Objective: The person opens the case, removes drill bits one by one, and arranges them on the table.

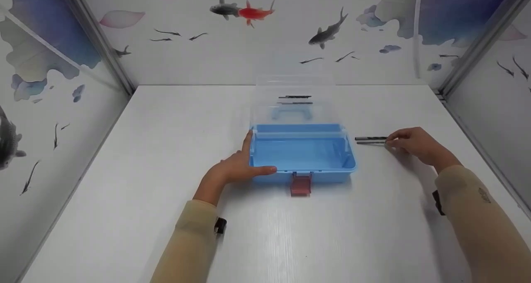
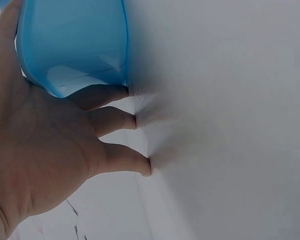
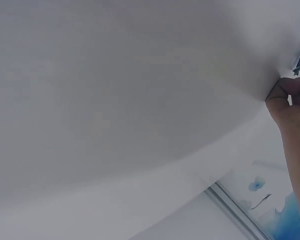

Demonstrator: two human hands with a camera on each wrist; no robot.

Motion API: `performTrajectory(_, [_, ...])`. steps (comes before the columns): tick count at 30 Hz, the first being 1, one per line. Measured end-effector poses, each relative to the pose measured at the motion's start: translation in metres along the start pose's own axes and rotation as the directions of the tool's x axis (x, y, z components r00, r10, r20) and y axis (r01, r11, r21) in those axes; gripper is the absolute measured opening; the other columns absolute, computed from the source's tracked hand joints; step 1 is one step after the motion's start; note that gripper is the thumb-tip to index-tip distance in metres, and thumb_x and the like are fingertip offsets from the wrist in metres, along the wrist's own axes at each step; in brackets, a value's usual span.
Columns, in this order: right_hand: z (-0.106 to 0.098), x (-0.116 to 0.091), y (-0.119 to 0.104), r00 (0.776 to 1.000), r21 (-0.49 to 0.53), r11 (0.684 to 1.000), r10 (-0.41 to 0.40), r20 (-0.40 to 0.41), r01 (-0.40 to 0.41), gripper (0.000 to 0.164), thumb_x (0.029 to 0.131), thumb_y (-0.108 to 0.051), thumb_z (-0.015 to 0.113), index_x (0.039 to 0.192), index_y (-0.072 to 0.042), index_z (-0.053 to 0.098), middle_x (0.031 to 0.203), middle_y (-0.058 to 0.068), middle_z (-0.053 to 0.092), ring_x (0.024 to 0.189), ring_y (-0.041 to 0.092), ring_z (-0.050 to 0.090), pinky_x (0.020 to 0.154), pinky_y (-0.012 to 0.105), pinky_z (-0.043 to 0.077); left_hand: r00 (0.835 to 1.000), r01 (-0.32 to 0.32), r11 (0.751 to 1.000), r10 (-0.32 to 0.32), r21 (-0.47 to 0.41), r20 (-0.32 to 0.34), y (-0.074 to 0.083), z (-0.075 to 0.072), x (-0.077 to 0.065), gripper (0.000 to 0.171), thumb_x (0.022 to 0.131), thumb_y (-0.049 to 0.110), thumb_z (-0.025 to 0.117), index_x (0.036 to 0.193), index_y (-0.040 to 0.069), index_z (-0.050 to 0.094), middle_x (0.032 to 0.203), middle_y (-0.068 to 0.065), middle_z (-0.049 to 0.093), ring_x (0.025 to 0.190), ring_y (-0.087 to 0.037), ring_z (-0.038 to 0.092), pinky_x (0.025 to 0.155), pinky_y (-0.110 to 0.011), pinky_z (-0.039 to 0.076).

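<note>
A light blue plastic box stands on the table with its see-through lid raised at the back. The left hand rests at its near left corner, thumb lying along the front rim and a finger along the left wall. In the left wrist view the hand's other fingers stretch down to the tabletop beside the box. To the right of the box, the right hand pinches the right end of a dark drill bit. A second, greyer bit lies right alongside it.
Two thin dark bits show through the clear lid. A red latch hangs open at the box's front. White panels printed with fish enclose the white table at the back and sides.
</note>
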State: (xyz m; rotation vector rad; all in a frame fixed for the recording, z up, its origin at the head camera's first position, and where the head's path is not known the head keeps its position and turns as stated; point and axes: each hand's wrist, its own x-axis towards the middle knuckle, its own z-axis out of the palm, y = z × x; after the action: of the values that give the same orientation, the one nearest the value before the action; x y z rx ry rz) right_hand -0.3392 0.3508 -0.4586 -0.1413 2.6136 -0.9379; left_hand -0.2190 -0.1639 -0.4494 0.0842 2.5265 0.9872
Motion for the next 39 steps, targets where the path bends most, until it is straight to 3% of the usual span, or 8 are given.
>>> performTrajectory(9, [0.000, 0.002, -0.005, 1.000, 0.000, 1.000, 0.011, -0.003, -0.011, 0.040, 0.106, -0.029, 0.067, 0.134, -0.002, 0.069, 0.131, 0.016, 0.056, 0.102, 0.024, 0.051, 0.082, 0.027, 0.050, 1.000, -0.003, 1.000, 0.003, -0.014, -0.003, 0.002, -0.003, -0.002, 0.140, 0.079, 0.080, 0.075, 0.169, 0.032, -0.021, 0.178, -0.016, 0.020, 0.164, -0.039, 0.026, 0.128, -0.063, 0.030])
performTrajectory(19, [0.005, 0.006, -0.008, 0.999, -0.036, 0.999, 0.029, 0.016, -0.029, 0.037, 0.106, -0.026, 0.065, 0.135, -0.003, 0.069, 0.140, 0.025, 0.054, 0.115, 0.033, 0.050, 0.087, 0.028, 0.048, 1.000, -0.026, 0.999, 0.026, -0.030, -0.005, 0.002, -0.003, -0.001, 0.140, 0.079, 0.078, 0.076, 0.169, 0.032, -0.022, 0.178, -0.015, 0.020, 0.163, -0.038, 0.028, 0.129, -0.063, 0.030])
performTrajectory(39, [0.009, 0.000, -0.006, 0.999, -0.002, 0.999, 0.037, -0.025, -0.037, 0.034, 0.107, -0.022, 0.063, 0.134, -0.003, 0.069, 0.129, 0.019, 0.052, 0.110, 0.030, 0.046, 0.085, 0.034, 0.045, 1.000, -0.019, 1.000, 0.019, -0.011, -0.011, -0.003, 0.003, 0.003, 0.139, 0.079, 0.079, 0.074, 0.169, 0.032, -0.020, 0.177, -0.016, 0.023, 0.162, -0.040, 0.029, 0.127, -0.065, 0.033])
